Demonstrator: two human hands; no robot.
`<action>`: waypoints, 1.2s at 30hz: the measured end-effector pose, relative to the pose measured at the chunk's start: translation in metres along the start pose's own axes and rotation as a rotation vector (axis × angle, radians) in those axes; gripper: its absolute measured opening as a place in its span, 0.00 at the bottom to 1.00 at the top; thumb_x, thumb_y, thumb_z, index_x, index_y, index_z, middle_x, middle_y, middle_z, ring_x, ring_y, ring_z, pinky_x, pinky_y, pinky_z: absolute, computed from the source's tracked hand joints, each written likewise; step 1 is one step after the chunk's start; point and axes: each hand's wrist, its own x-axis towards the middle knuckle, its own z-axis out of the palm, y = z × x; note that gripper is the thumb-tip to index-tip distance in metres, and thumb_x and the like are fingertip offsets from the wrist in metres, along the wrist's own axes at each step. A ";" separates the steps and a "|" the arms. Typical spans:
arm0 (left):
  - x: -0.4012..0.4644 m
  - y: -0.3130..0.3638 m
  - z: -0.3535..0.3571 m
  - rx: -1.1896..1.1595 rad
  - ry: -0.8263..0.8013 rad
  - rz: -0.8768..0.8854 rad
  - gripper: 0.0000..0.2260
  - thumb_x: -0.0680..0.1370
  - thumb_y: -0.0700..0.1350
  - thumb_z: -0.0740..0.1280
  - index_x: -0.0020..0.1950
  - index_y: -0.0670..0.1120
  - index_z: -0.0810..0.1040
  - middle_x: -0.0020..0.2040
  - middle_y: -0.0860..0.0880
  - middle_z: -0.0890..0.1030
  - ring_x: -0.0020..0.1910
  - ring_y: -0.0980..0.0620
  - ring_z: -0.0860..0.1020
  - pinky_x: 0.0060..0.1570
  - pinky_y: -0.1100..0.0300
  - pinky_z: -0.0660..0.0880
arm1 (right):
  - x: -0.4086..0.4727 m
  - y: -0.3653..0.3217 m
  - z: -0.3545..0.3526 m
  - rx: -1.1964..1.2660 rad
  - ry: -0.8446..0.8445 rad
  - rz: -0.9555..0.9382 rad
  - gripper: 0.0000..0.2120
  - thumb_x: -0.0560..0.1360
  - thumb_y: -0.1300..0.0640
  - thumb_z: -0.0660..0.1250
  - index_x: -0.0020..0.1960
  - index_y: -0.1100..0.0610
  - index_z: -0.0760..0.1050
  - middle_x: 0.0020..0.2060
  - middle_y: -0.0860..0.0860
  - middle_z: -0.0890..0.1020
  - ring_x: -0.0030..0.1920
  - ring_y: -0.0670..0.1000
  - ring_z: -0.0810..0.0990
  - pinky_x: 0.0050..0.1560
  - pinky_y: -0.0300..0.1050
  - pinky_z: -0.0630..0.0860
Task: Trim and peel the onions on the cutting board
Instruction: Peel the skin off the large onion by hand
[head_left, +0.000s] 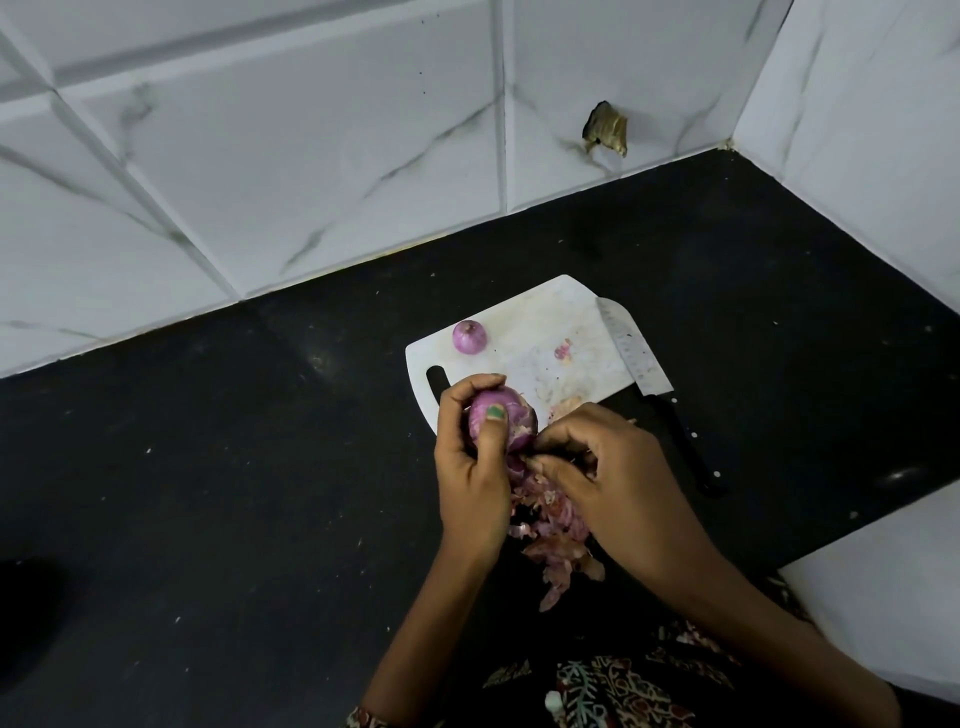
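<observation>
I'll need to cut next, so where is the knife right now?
In the head view the knife lies at the right edge of the white cutting board, blade partly on it, black handle on the dark counter.

Dim, soft light; wide-angle bending at edges; slightly soft focus.

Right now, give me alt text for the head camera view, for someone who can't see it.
A left hand grips a purple onion while the right hand pinches its skin over a pile of peels. Beyond, a white cutting board holds a second onion, with a knife beside it.
</observation>
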 end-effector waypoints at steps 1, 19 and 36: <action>-0.001 0.001 0.001 0.005 0.004 0.016 0.11 0.74 0.50 0.57 0.53 0.51 0.74 0.49 0.62 0.77 0.48 0.61 0.75 0.48 0.67 0.72 | 0.000 -0.001 0.000 0.023 0.002 0.021 0.03 0.72 0.59 0.72 0.46 0.55 0.81 0.41 0.45 0.80 0.42 0.42 0.79 0.45 0.36 0.76; 0.000 -0.001 0.005 0.296 -0.056 0.299 0.08 0.76 0.46 0.59 0.55 0.52 0.71 0.53 0.42 0.73 0.56 0.52 0.71 0.57 0.66 0.67 | 0.005 0.005 -0.002 0.227 -0.252 0.361 0.05 0.79 0.54 0.62 0.49 0.54 0.75 0.45 0.51 0.82 0.48 0.50 0.80 0.54 0.51 0.77; 0.010 0.013 -0.003 -0.360 0.119 -0.410 0.13 0.83 0.45 0.53 0.56 0.49 0.77 0.54 0.47 0.81 0.50 0.52 0.81 0.46 0.57 0.80 | 0.014 0.024 -0.011 0.102 -0.016 0.203 0.03 0.74 0.60 0.69 0.43 0.53 0.78 0.35 0.45 0.82 0.37 0.41 0.81 0.41 0.37 0.77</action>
